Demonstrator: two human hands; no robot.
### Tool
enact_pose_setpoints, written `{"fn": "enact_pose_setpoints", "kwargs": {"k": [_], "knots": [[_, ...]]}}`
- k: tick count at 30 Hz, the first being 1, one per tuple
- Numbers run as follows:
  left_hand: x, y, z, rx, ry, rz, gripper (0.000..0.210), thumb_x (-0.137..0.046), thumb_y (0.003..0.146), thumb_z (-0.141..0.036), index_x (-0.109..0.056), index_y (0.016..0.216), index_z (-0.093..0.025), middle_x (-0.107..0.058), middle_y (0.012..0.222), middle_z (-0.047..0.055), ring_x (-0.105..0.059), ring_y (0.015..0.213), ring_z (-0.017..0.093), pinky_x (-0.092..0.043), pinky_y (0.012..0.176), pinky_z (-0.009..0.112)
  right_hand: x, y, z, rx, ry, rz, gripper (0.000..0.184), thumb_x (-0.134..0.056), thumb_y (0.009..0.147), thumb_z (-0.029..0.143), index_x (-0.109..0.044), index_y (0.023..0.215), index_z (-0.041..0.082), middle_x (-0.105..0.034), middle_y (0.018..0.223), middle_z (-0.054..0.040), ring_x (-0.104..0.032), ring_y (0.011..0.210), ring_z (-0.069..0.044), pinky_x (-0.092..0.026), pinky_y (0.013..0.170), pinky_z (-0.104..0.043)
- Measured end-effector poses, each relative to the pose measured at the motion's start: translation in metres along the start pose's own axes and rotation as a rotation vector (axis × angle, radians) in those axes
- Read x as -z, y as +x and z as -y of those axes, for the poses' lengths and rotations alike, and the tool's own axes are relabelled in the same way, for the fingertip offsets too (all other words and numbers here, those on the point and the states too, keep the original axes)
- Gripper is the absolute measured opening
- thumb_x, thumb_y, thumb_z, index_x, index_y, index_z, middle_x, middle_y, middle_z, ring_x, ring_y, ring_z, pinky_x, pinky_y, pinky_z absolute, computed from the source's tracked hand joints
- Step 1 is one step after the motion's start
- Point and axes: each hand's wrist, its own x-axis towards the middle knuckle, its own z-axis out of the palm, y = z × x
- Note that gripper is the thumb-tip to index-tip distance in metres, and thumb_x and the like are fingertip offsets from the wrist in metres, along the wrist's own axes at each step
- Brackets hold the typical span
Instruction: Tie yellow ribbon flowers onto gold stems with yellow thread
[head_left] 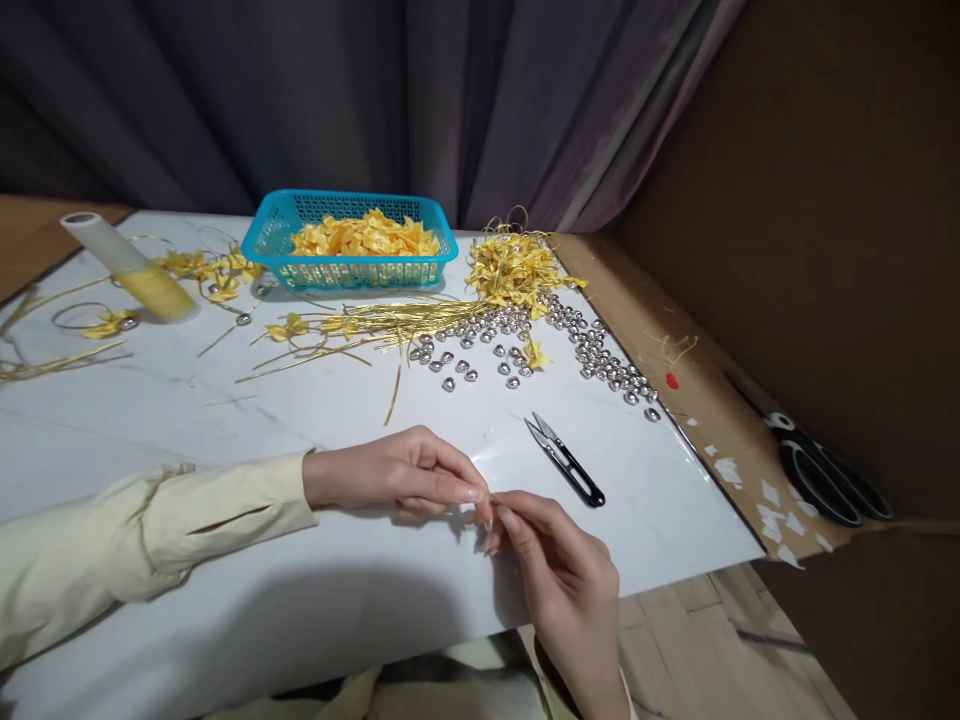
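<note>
The left hand [397, 475] is reaching in from the left on a cream-sleeved forearm, thumb and forefinger pinching together; the right hand [562, 580] is rising from below, its fingertips [508, 518] meeting the left's in a matching pinch grip

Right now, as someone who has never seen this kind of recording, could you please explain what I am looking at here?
This is one picture from a camera worn on a person's head, looking forward and down at their own two bare hands. The left hand and right hand meet fingertip to fingertip over a white tabletop, pinching something too small to make out. Beside them lie small black thread snips. Farther back stand a blue basket of yellow bows, a bundle of gold wires, scattered silver beads and a tilted tube with a yellow end. Large black scissors rest on brown cardboard at the right.
</note>
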Motion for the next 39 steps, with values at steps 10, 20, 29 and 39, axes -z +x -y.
{"fn": "enact_pose_setpoints", "kwargs": {"k": [10,20,29,39], "knots": [[-0.0006,-0.0007,0.0003,0.004,-0.004,0.001,0.024,-0.063,0.088,-0.033,-0.067,0.091,-0.01,-0.03,0.046,-0.01,-0.018,0.04,0.005,-0.017,0.039,0.02,0.0002,-0.0026,-0.0005,-0.04,0.006,0.024,0.016,-0.051,0.093,0.016,-0.066,0.091,0.021,-0.066,0.07,0.0017,-0.059,0.06,-0.009,-0.049,0.06,-0.017],[-0.0006,-0.0002,-0.0011,0.004,0.015,0.007,0.024,-0.061,0.089,-0.032,-0.067,0.091,-0.009,-0.029,0.046,-0.01,-0.018,0.041,0.005,-0.016,0.039,0.02,0.0009,-0.0006,0.0026,-0.037,-0.003,0.025,0.016,-0.051,0.093,0.017,-0.067,0.089,0.021,-0.065,0.068,0.002,-0.059,0.059,-0.01,-0.049,0.059,-0.017],[-0.0008,-0.0007,-0.0009,0.006,0.009,0.011,0.024,-0.062,0.088,-0.033,-0.068,0.091,-0.01,-0.03,0.046,-0.01,-0.017,0.041,0.005,-0.016,0.039,0.02,0.001,-0.0011,0.0029,-0.018,-0.015,0.019,0.016,-0.051,0.093,0.017,-0.066,0.088,0.021,-0.064,0.066,0.0021,-0.058,0.056,-0.01,-0.048,0.055,-0.017],[0.0004,-0.0006,-0.0003,0.013,0.024,0.0,0.026,-0.063,0.087,-0.035,-0.068,0.091,-0.009,-0.029,0.045,-0.01,-0.017,0.04,0.005,-0.016,0.039,0.02,0.0007,-0.0018,0.002,-0.018,-0.026,-0.002,0.015,-0.053,0.092,0.017,-0.066,0.087,0.022,-0.063,0.064,0.0031,-0.057,0.056,-0.009,-0.048,0.055,-0.016]]}}
